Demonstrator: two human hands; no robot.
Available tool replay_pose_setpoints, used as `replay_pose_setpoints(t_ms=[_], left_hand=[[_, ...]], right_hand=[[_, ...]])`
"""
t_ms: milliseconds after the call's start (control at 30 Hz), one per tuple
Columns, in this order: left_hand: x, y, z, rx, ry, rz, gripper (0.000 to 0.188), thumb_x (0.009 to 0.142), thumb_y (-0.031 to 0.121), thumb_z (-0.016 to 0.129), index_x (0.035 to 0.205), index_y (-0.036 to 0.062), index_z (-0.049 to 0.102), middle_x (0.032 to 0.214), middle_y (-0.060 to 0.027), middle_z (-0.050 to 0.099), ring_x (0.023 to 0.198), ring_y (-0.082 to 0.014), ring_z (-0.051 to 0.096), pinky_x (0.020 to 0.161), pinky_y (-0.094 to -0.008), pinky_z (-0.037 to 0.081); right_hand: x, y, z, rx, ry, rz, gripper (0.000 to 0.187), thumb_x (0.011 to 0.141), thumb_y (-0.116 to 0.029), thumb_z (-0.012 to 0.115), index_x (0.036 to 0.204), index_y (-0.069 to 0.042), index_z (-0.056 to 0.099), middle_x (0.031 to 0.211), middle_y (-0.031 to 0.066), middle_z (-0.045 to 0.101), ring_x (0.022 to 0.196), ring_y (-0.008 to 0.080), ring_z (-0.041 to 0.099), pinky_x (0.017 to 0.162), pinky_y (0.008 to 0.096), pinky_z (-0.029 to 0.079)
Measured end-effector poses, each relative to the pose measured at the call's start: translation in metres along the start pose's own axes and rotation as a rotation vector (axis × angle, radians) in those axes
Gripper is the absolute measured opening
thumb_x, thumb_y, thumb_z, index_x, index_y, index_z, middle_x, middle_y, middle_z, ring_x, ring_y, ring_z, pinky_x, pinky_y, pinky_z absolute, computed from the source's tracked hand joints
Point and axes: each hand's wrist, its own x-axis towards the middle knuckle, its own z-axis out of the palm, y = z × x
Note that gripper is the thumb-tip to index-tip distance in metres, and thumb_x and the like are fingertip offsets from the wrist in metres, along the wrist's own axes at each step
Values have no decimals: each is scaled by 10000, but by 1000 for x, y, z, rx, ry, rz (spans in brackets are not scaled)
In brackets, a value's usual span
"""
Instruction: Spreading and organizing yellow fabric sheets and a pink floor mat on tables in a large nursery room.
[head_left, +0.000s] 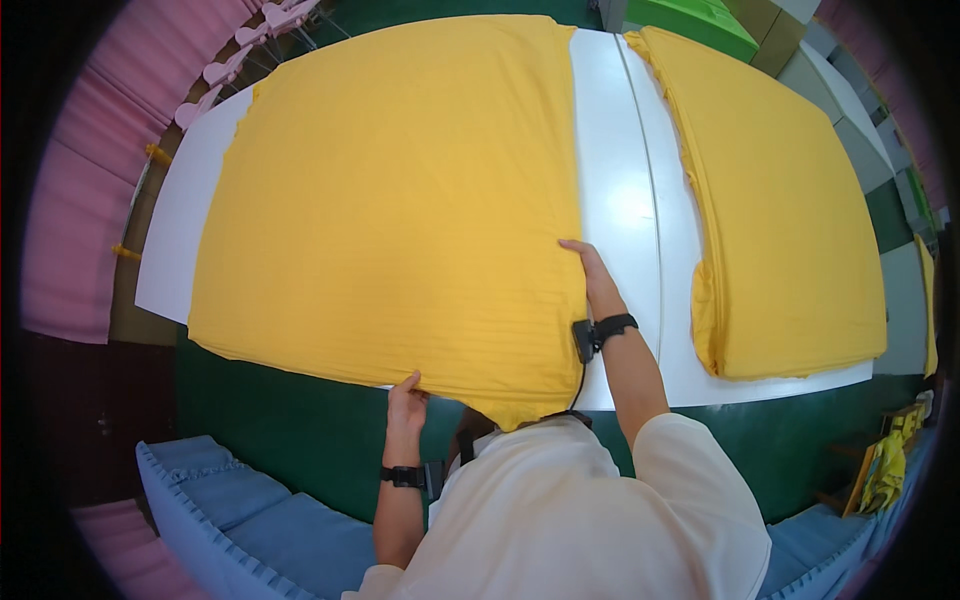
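Observation:
A wide sheet of yellow fabric (pixel 400 200) lies spread over the white table in front of me. One corner droops past the near edge, against my shirt. My left hand (pixel 405 408) pinches its near edge, thumb on top and the other fingers hidden below. Farther up, at the fabric's right edge, my right hand (pixel 592 278) is closed on the border, its thumb lying over the cloth and its remaining fingers mostly out of sight. Around each wrist is a black strap with a small dark device.
To the right, a folded yellow fabric pile (pixel 790 210) rests on the white table (pixel 615 180), past a seam. Pink chairs (pixel 225 65) stand at the far left beside a pink curtain (pixel 80 230). Blue cushioned seats (pixel 250 510) are behind me. A green box (pixel 695 22) is at the back.

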Motion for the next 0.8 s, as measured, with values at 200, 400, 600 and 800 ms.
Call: replay_pose_setpoints(t_ms=[200,400,600,800], left_hand=[[-8,5,20,89,-169,-247,281,811,116,616,1078,55,559,1028,-80,611,937,-206,590,768,-322,486],[-45,2,40,689,-265,-325,412,804,376,639,1040,44,576,900,-120,662,775,-185,649,682,-291,509],[-48,51,-28,636,12,-148,340,818,377,614,853,39,621,717,-89,642,586,-152,606,485,-229,439],[-2,107,-79,425,232,174,262,830,265,625,988,75,541,931,-56,590,869,-169,567,749,-342,441]], right_hand=[[-5,-24,-32,-554,234,-376,410,804,-154,615,1133,62,503,1041,157,599,887,246,607,769,328,505],[-27,-49,-87,-777,360,-553,393,815,-150,615,1131,53,497,994,137,609,831,212,610,724,322,501],[-75,-62,-132,-930,638,-622,307,803,-128,625,1038,41,523,868,107,605,739,165,585,645,279,469],[-98,-80,-193,-1069,784,-830,297,807,-154,633,1018,26,524,910,87,587,775,133,539,667,280,439]])
